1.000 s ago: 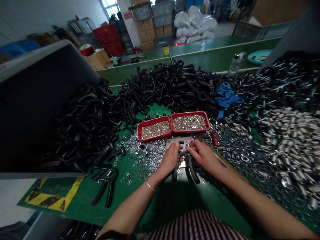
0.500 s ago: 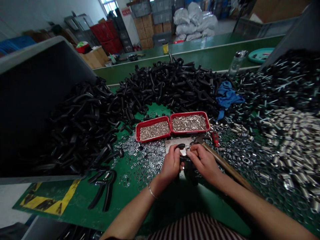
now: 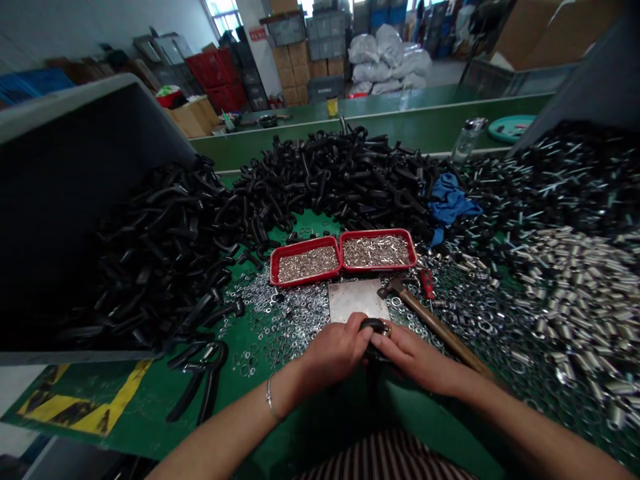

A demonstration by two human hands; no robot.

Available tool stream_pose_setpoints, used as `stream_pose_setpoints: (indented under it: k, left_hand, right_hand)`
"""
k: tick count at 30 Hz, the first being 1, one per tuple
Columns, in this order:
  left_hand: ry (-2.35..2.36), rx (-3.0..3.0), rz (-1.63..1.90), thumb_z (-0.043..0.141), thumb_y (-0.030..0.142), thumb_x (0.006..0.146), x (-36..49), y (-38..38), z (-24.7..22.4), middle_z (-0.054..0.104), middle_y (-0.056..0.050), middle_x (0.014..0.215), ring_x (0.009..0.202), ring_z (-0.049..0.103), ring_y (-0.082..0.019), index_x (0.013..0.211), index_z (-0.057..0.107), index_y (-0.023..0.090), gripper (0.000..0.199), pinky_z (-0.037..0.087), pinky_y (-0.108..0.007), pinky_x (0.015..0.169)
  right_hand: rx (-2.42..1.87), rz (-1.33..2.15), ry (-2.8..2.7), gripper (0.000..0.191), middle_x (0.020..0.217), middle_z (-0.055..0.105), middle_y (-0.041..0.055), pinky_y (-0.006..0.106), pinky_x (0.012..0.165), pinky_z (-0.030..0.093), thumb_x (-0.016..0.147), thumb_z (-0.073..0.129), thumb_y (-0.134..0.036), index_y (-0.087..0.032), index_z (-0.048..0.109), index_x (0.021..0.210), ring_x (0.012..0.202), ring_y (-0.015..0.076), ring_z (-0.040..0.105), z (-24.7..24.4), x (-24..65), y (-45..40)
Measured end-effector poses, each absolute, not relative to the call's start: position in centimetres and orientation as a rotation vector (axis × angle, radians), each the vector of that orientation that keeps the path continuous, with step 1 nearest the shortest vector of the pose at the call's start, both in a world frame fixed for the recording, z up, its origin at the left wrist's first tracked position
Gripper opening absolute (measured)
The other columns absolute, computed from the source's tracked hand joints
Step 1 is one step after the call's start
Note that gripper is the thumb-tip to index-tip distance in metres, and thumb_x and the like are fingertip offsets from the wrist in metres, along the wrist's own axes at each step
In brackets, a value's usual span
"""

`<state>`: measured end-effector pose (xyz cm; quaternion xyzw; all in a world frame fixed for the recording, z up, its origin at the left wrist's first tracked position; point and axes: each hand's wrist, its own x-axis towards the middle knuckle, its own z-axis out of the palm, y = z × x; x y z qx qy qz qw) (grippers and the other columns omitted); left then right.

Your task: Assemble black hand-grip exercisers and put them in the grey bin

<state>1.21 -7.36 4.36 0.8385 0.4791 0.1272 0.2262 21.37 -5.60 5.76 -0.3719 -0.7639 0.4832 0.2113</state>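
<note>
Well, a green workbench (image 3: pixel 325 427) fills most of the frame, with a deep grey bin (image 3: pixel 75 90) at the upper left and a heap of black plier-shaped handles (image 3: pixel 325 173) across the upper middle; a broad drift of steel sleeves (image 3: pixel 575 293) covers the right side, and a blue cloth (image 3: pixel 450 200) lies between the drift and the black heap; loose steel washers (image 3: pixel 280 313) are scattered over the middle of the bench; two red trays (image 3: pixel 305 245) sit side by side, touching, both filled with small metal pieces; just below them lies a flat steel plate (image 3: pixel 357 300), with a wood-handled hammer (image 3: pixel 440 330) to its right, the hammer's head near the plate's corner; at the lower centre, the left hand (image 3: pixel 335 350) and the right hand (image 3: pixel 415 360) are closed together around a black plier-like tool (image 3: pixel 375 327), which sits at the plate's lower edge, mostly hidden by the fingers; a thin bangle (image 3: pixel 270 398) circles the left wrist
</note>
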Motion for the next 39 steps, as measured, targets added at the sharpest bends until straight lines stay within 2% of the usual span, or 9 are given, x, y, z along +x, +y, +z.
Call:
stream_pose_setpoints:
  k: [4, 9, 12, 15, 18, 21, 26, 34, 39]
  left_hand:
    - [1.275, 2.470, 0.297, 0.030, 0.034, 0.102, 2.0, -7.4, 5.3, 0.068, -0.015, 0.108, 0.071, 0.067, -0.022, 0.111, 0.061, 0.019, 0.036, 0.051, -0.031, 0.064]
    - [1.522, 2.277, 0.230, 0.025, 0.040, 0.105, 2.6, -2.6, 3.3, 0.070, -0.010, 0.082, 0.071, 0.069, -0.025, 0.120, 0.058, 0.017, 0.042, 0.051, -0.033, 0.063]
    - [1.572, 2.432, 0.143, 0.033, 0.041, 0.104, 1.9, 0.1, 2.3, 0.071, -0.012, 0.085, 0.079, 0.069, -0.027, 0.104, 0.065, 0.015, 0.042, 0.052, -0.037, 0.073]
    - [1.630, 2.615, 0.201, 0.041, 0.042, 0.102, 1.1, 2.5, 3.2, 0.071, -0.014, 0.092, 0.088, 0.068, -0.028, 0.094, 0.068, 0.013, 0.041, 0.051, -0.040, 0.081]
    - [1.694, 2.681, 0.247, 0.042, 0.029, 0.102, 1.5, 6.2, 4.8, 0.071, -0.015, 0.098, 0.091, 0.067, -0.026, 0.101, 0.069, 0.013, 0.032, 0.050, -0.038, 0.082]
    - [1.606, 2.766, 0.035, 0.047, 0.015, 0.096, 2.7, 10.5, 5.1, 0.071, -0.016, 0.103, 0.097, 0.067, -0.026, 0.103, 0.071, 0.011, 0.025, 0.048, -0.037, 0.086]
    - [1.596, 2.782, -0.051, 0.050, 0.006, 0.091, 3.7, 13.2, 3.3, 0.073, -0.017, 0.099, 0.095, 0.069, -0.027, 0.096, 0.072, 0.009, 0.023, 0.046, -0.039, 0.090]
    - [1.747, 2.734, 0.150, 0.038, 0.007, 0.097, 3.5, 11.8, 1.7, 0.069, -0.022, 0.102, 0.101, 0.065, -0.031, 0.107, 0.063, 0.003, 0.027, 0.043, -0.044, 0.089]
    - [1.654, 2.584, 0.555, 0.044, 0.012, 0.099, 3.1, 10.6, 2.0, 0.067, -0.014, 0.110, 0.107, 0.062, -0.025, 0.115, 0.063, 0.015, 0.024, 0.044, -0.039, 0.094]
  right_hand:
    - [-1.092, 1.277, -2.200, 0.030, 0.097, 0.069, 0.0067, 0.032, 0.082, 0.051, 0.103, 0.037, -0.039, -0.020, 0.060, 0.101, 0.086, 0.0198, 0.064, 6.0, 21.7, -6.2]
    - [-1.315, 0.950, -2.359, 0.028, 0.088, 0.071, 0.0102, 0.034, 0.073, 0.050, 0.098, 0.051, -0.041, -0.017, 0.065, 0.099, 0.079, 0.0235, 0.065, 4.1, 22.0, -0.4]
    - [-1.306, 0.559, -2.363, 0.023, 0.102, 0.070, 0.0111, 0.036, 0.083, 0.048, 0.097, 0.057, -0.034, -0.017, 0.069, 0.105, 0.095, 0.0249, 0.063, 3.9, 23.0, 4.5]
    - [-1.297, 0.263, -2.413, 0.020, 0.099, 0.068, 0.0101, 0.035, 0.087, 0.046, 0.097, 0.056, -0.029, -0.018, 0.073, 0.095, 0.101, 0.0251, 0.058, 4.2, 24.0, 8.2]
    - [-1.329, 0.104, -2.562, 0.024, 0.099, 0.067, 0.0115, 0.034, 0.082, 0.046, 0.098, 0.055, -0.031, -0.018, 0.074, 0.092, 0.103, 0.0265, 0.054, 4.1, 23.3, 10.5]
    - [-1.369, -0.016, -2.670, 0.024, 0.099, 0.066, 0.0139, 0.033, 0.077, 0.045, 0.097, 0.057, -0.032, -0.015, 0.073, 0.092, 0.104, 0.0287, 0.053, 3.5, 21.3, 11.9]
    - [-1.346, -0.049, -2.691, 0.017, 0.101, 0.066, 0.0150, 0.033, 0.077, 0.044, 0.096, 0.052, -0.018, -0.012, 0.069, 0.099, 0.101, 0.0272, 0.054, 2.4, 19.2, 12.6]
    - [-1.400, 0.048, -2.535, 0.019, 0.102, 0.064, 0.0151, 0.034, 0.080, 0.043, 0.099, 0.047, -0.019, -0.016, 0.066, 0.097, 0.100, 0.0272, 0.052, 0.9, 19.5, 12.0]
    - [-1.401, 0.264, -2.308, 0.017, 0.106, 0.068, 0.0140, 0.034, 0.084, 0.044, 0.096, 0.050, -0.020, -0.015, 0.065, 0.102, 0.099, 0.0254, 0.058, 0.4, 19.9, 12.5]
